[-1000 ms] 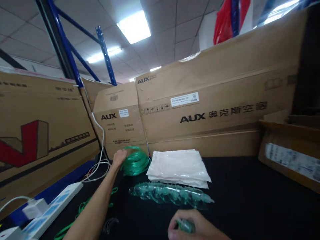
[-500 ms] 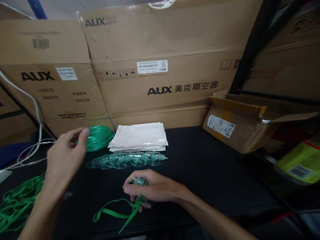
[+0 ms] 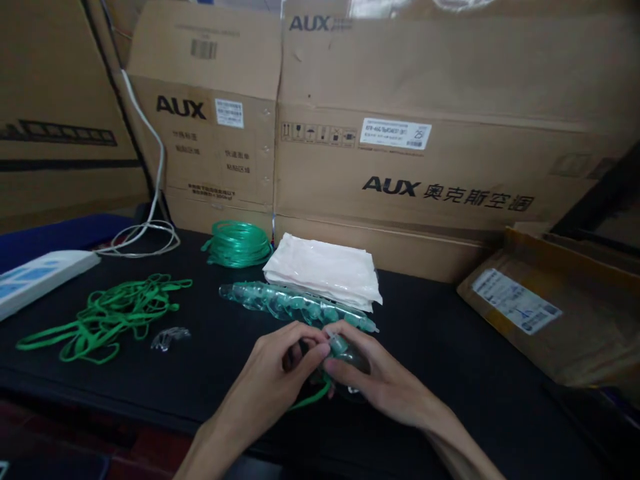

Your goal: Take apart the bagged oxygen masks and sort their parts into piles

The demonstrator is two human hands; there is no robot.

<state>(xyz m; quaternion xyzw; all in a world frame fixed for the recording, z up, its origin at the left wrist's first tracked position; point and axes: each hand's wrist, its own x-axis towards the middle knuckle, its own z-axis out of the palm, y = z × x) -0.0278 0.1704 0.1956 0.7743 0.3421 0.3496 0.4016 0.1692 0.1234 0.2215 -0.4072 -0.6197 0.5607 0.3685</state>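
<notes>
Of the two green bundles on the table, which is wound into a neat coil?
The green tubing at the back, beside the white bags; the green straps further left lie in a loose tangle.

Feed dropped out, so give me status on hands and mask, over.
Left hand and right hand both shut on one clear green-tinted plastic mask, green strap trailing below. Row of nested clear masks close behind the fingers.

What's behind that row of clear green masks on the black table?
A stack of white plastic bags lies behind the row of masks, with an AUX cardboard box behind that. The row hides the stack's near bottom edge.
</notes>
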